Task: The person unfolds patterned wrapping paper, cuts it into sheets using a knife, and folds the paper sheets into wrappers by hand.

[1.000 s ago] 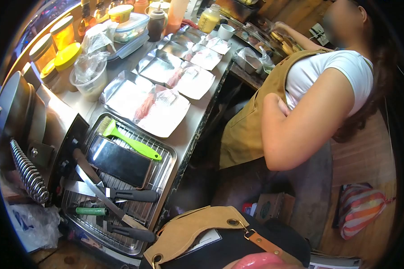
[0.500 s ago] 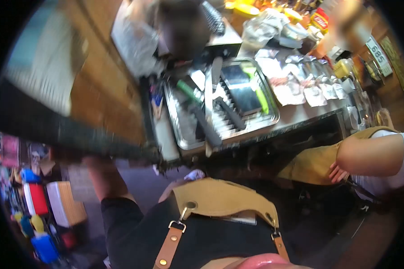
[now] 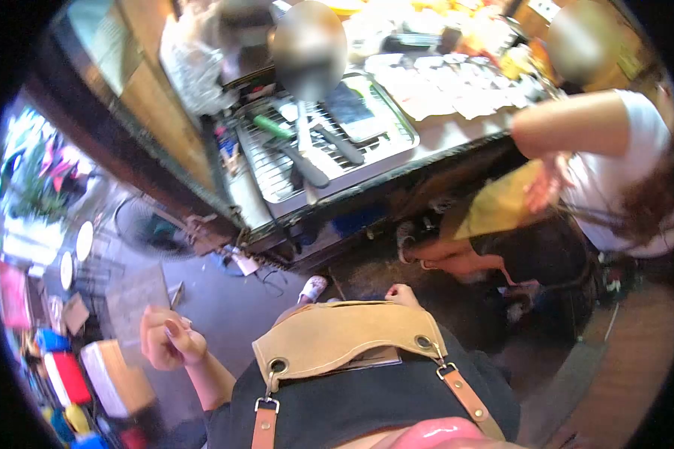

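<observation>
My left hand (image 3: 171,340) is raised at the lower left, out over the floor. Its fingers are curled in with the thumb against them, and nothing shows in them. My right hand (image 3: 403,294) appears just past the top edge of my tan apron (image 3: 344,340), fingers curled, partly hidden by it. Neither hand touches the counter. Ahead on it lies a metal tray (image 3: 352,176) with a wire rack, bearing a green-handled tool (image 3: 271,126), a tool with a long black handle (image 3: 305,166) and another black handle (image 3: 343,147).
Pale packets (image 3: 434,93) line the counter beyond the tray. A co-worker in a white shirt (image 3: 621,209) stands at the right. Below the counter's left end are a standing fan (image 3: 153,228) and hanging cords. A wooden post (image 3: 127,142) rises at the left; boxes (image 3: 116,378) stand lower left.
Both my hands have come into view; earlier only an arm showed at the left. The view has shifted, and the co-worker's arm has moved up.
</observation>
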Available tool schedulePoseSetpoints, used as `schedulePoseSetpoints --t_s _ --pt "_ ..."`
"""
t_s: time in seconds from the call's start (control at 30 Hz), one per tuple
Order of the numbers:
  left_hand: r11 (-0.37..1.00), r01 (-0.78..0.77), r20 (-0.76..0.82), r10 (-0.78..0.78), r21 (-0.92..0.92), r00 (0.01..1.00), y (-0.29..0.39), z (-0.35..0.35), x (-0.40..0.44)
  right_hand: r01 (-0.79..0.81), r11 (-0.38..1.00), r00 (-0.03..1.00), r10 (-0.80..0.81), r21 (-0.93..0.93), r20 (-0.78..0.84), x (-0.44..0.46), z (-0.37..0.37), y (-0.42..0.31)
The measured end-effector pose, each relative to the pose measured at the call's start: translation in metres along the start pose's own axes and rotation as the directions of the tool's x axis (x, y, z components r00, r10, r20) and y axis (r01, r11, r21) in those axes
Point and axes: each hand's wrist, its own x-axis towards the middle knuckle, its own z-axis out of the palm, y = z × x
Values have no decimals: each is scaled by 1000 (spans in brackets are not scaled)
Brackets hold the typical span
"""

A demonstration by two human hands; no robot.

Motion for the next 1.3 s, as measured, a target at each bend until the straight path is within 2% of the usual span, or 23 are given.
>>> schedulePoseSetpoints --t_s 0.03,0.1,0.17,0.27,0.3,0.37,0.43,0.47,0.5,0.53,0.57,0.63,0.67,0.7,0.77,0.8,0.83,0.9,1.03,1.1,1.2,1.27,1.3 --pt "999 -1 -4 1 -48 1000 -4 8 2 -12 999 1000 13 34 -11 -5 -1 -3" --pt "995 -79 144 86 -54 986 -10 22 6 -45 996 997 49 83 -51 -18 -3 -11" --pt "989 -54 165 77 -140 983 -12 35 7 -54 992 992 67 116 -108 -25 0 -12" --pt "929 -49 261 153 -367 953 -17 59 11 -47 987 989 67 154 -129 -37 4 -15" --pt "889 -7 259 140 -457 956 -18 69 10 -68 979 976 105 193 -189 -41 5 -17" --pt "770 236 462 85 -592 883 -10 90 13 87 984 958 -40 154 -285 -44 -1 -34" --pt "541 617 784 135 -571 606 -1 113 14 177 950 928 -75 256 -366 -44 -13 -55" --pt "421 790 894 245 -446 374 1 128 17 209 946 906 -92 248 -413 -45 -24 -72" --pt "227 954 936 333 -197 114 6 141 14 298 903 873 -126 310 -471 -52 -38 -97" --pt "148 986 923 385 -81 18 4 157 0 346 863 858 -133 368 -495 -59 -52 -121" --pt "78 996 896 437 46 -76 2 174 -15 462 830 794 -230 312 -563 -69 -66 -143" --pt "211 973 932 325 93 -159 16 197 -38 600 774 667 -345 201 -660 -97 -93 -192" --pt "340 937 951 257 78 -172 20 208 -52 649 749 612 -409 134 -677 -111 -105 -208" --pt "407 912 962 226 47 -150 28 217 -64 692 719 555 -471 65 -686 -123 -114 -219" --pt "389 921 965 229 26 -124 60 225 -72 716 697 514 -485 41 -707 -136 -121 -225" --pt "287 956 952 272 62 -144 68 228 -78 710 704 506 -511 -1 -695 -143 -125 -225" --pt "272 962 948 302 18 -103 76 232 -84 714 700 490 -505 -5 -710 -147 -127 -220" --pt "341 939 950 303 -38 -71 93 233 -85 684 718 370 -495 -130 -786 -153 -124 -211" --pt "288 956 960 250 51 -126 110 229 -95 714 700 408 -427 -9 -807 -163 -120 -190" --pt "276 961 974 210 23 -84 115 221 -102 726 688 424 -424 20 -801 -165 -119 -189" --pt "280 959 990 120 38 -74 107 212 -114 743 665 475 -445 75 -759 -164 -120 -185" --pt "225 972 997 29 66 -75 108 195 -102 743 664 503 -471 84 -724 -154 -115 -194" --pt "175 983 998 -10 55 -54 103 184 -100 752 643 541 -477 145 -693 -146 -108 -199"
